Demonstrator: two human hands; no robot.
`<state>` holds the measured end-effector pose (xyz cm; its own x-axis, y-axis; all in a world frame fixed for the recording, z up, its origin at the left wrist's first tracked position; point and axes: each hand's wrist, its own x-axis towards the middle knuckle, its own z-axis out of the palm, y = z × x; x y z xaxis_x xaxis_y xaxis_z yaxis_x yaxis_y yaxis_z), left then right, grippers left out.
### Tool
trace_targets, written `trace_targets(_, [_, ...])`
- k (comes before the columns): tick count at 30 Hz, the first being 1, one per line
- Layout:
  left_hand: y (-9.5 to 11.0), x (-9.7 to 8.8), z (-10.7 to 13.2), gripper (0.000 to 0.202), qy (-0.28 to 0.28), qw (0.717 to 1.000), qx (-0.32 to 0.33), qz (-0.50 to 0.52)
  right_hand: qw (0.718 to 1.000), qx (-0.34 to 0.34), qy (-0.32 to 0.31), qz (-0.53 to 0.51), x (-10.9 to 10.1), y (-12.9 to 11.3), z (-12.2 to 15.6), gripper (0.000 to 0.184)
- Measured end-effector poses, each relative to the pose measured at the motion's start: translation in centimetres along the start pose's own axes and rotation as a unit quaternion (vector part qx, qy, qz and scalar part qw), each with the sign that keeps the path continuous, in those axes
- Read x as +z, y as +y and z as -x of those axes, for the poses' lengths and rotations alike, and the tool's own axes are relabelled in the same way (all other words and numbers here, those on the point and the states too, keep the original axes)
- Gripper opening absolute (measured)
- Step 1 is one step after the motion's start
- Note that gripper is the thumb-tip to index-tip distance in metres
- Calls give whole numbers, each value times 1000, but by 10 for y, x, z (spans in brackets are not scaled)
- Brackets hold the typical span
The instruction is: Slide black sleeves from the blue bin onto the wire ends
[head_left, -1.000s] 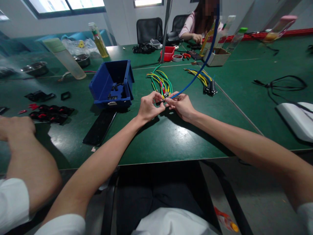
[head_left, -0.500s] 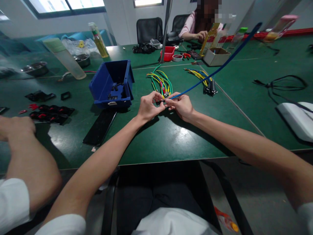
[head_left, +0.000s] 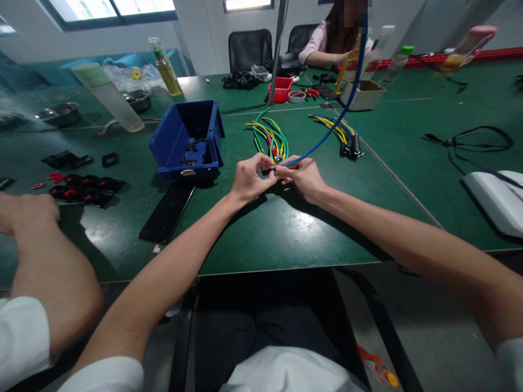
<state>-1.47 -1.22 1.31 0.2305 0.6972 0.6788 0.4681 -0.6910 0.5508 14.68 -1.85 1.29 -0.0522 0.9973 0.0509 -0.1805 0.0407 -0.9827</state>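
Two bare hands meet over a green worktop (head_left: 335,239) at the lower end of a blue wire (head_left: 352,95). The right hand (head_left: 305,177) has thumb and fingers pinched together on the wire; the left hand (head_left: 250,179) pinches a small dark part (head_left: 266,172) by the wire's tip, though fingertips hide how the two join. The wire, arching up past the right hand, should prove light and springy, its smooth jacket apt to twist; a hold close to the end would best tame the free length. The small part looks light and easy to drop. Just beyond lie a bundle of green, yellow and red wires (head_left: 272,139) and, farther right, a second bundle (head_left: 350,147) with black ends. A blue bin (head_left: 167,147) stands left of the hands, a flat black slab (head_left: 167,215) in front of it, and a co-worker's arm (head_left: 61,267) is farther left. Room to move lies toward the worktop's near edge.
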Motion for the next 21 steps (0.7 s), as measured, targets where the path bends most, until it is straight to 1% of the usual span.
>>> trace_targets(6, [-1,0,0,12,-5,1000,2,8,1000,1,-10,-9,-2,3,-2,37])
trace_targets(10, [0,-1,0,9,-18,1000,-3,4,1000,2,-7,-14,-3,4,-4,38])
trace_targets(14, [0,0,0,15,-21,1000,-12,-2,1000,2,6,-18,-3,5,-5,41])
trace_targets(17, [-1,0,0,19,-24,1000,-12,3,999,-3,1,-35,-2,5,-5,43])
trace_targets(21, [-4,1,0,21,-30,999,-12,5,999,-7,5,-41,-3,5,-5,42])
